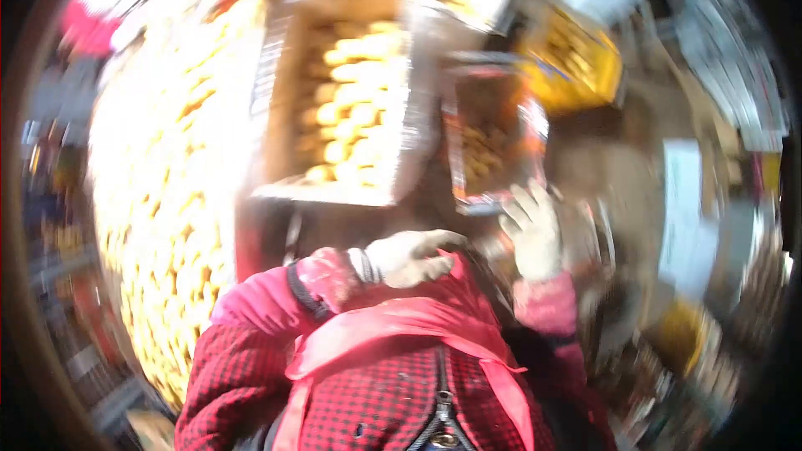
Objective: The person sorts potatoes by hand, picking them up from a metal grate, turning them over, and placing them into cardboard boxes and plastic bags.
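Observation:
The picture is heavily blurred. My left hand (413, 256), in a pale glove with a pink sleeve cover, is curled in front of my chest, and I see nothing in it. My right hand (535, 232), also gloved, is raised with its fingers spread. It sits just below the near edge of a small orange-rimmed box (489, 138) of yellowish pieces. Whether it touches the box I cannot tell. Beyond my left hand stands a large cardboard box (276, 100) holding rows of round yellow pieces (359, 92).
A broad, brightly lit spread of several yellow pieces (167, 200) fills the left side. A yellow container (576, 67) stands at the back right, and white sheets (685, 217) lie to the right. My red checked jacket and pink apron (393, 342) fill the bottom.

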`<state>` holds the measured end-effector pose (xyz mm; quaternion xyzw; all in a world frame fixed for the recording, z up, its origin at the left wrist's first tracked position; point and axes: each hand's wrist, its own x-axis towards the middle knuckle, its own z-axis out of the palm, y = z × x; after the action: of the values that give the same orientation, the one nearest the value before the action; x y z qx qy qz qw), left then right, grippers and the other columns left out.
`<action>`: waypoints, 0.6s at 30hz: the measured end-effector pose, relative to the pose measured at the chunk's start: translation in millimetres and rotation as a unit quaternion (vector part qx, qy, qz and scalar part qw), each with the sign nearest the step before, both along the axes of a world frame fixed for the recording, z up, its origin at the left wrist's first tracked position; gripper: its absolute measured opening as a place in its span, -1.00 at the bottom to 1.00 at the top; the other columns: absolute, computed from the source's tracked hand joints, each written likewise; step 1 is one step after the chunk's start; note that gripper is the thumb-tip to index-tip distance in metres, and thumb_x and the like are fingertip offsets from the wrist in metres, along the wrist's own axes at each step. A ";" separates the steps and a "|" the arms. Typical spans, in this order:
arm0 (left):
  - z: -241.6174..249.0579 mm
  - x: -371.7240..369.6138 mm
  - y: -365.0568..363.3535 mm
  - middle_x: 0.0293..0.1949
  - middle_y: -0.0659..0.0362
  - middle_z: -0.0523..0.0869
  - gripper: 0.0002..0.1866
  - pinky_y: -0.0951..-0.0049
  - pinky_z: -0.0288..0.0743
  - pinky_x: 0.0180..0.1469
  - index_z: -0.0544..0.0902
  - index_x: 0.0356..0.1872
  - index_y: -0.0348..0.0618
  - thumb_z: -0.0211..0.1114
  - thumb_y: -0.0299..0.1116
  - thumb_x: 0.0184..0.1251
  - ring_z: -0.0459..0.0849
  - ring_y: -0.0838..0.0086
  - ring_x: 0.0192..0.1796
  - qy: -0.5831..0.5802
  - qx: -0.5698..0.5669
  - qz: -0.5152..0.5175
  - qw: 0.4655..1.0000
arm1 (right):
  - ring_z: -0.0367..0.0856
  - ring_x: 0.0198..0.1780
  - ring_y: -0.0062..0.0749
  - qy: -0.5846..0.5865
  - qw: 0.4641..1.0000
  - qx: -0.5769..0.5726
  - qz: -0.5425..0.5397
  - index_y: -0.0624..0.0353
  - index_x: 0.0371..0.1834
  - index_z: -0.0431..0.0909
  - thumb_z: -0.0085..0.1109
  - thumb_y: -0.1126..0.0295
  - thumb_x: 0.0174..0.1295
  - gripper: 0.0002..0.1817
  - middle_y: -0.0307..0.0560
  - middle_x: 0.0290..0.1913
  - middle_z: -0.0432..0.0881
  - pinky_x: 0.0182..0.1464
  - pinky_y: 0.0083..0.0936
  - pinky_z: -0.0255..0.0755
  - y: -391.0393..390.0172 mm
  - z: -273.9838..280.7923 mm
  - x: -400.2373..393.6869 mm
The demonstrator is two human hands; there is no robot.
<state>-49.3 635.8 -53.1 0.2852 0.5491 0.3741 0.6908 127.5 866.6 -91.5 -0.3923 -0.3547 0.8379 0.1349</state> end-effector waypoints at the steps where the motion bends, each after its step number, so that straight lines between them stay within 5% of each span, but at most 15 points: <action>1: 13.6 -7.8 -17.2 0.30 -0.02 0.68 -0.33 0.27 0.52 0.35 0.32 0.60 -0.28 0.22 -0.11 0.66 0.64 0.35 0.27 0.009 0.015 0.047 0.999 | 0.64 0.31 -0.15 0.020 0.999 -0.003 0.045 0.01 0.68 0.22 -0.10 0.10 0.68 -0.42 0.05 0.51 0.49 0.24 -0.28 0.61 -8.9 5.0 -28.8; 2: 13.6 -9.8 -40.5 0.38 -0.06 0.63 -0.37 0.25 0.46 0.45 0.34 0.59 -0.28 0.21 -0.16 0.67 0.59 0.33 0.38 0.176 0.105 0.065 0.977 | 0.65 0.31 -0.15 0.000 0.996 0.028 0.087 0.01 0.67 0.24 -0.07 0.06 0.66 -0.40 0.05 0.48 0.51 0.22 -0.28 0.63 -24.7 15.7 -56.0; 8: 104.4 -13.0 -200.0 0.41 -0.01 0.62 -0.47 0.28 0.36 0.54 0.45 0.53 -0.23 0.24 -0.31 0.64 0.54 0.33 0.47 0.223 0.033 0.458 0.860 | 0.67 0.29 -0.07 0.142 0.928 0.046 0.341 0.17 0.67 0.20 0.08 -0.04 0.58 -0.24 0.15 0.45 0.52 0.18 -0.23 0.67 -135.3 63.1 -156.6; 11: 96.3 3.1 -283.5 0.37 -0.09 0.66 -0.46 0.24 0.46 0.47 0.49 0.50 -0.19 0.27 -0.29 0.57 0.60 0.23 0.42 0.299 -0.048 0.578 0.758 | 0.64 0.33 -0.08 0.106 0.891 -0.052 0.439 0.14 0.68 0.19 0.13 -0.07 0.57 -0.22 0.15 0.46 0.50 0.25 -0.21 0.58 -191.2 57.0 -196.0; 14: 60.9 34.2 -373.6 0.33 -0.11 0.68 -0.42 0.18 0.50 0.43 0.53 0.47 -0.16 0.35 -0.24 0.49 0.65 0.12 0.37 0.476 -0.167 0.629 0.592 | 0.64 0.32 -0.12 0.087 0.855 -0.080 0.506 0.16 0.67 0.22 0.09 -0.07 0.61 -0.25 0.14 0.45 0.53 0.24 -0.23 0.57 -254.9 59.7 -220.4; 16: 65.8 45.7 -421.2 0.31 -0.02 0.68 -0.45 0.28 0.46 0.44 0.52 0.49 -0.20 0.35 -0.33 0.54 0.63 0.29 0.35 0.546 -0.244 0.597 0.535 | 0.64 0.31 -0.14 0.074 0.823 -0.077 0.559 0.19 0.66 0.23 0.11 -0.07 0.60 -0.24 0.15 0.43 0.55 0.24 -0.23 0.58 -291.9 73.7 -233.5; 18: 60.5 49.2 -459.2 0.29 -0.09 0.70 -0.43 0.22 0.47 0.45 0.54 0.47 -0.16 0.37 -0.29 0.49 0.65 0.16 0.36 0.563 -0.297 0.586 0.502 | 0.66 0.29 -0.17 0.062 0.796 -0.081 0.596 0.23 0.64 0.25 0.11 -0.04 0.61 -0.26 0.14 0.41 0.56 0.22 -0.26 0.59 -325.1 77.8 -247.5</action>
<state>-0.1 176.6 7.4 -0.1727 0.9426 0.2688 -0.0968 -120.0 541.5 -13.7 -0.0603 -0.4397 0.8009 -0.4020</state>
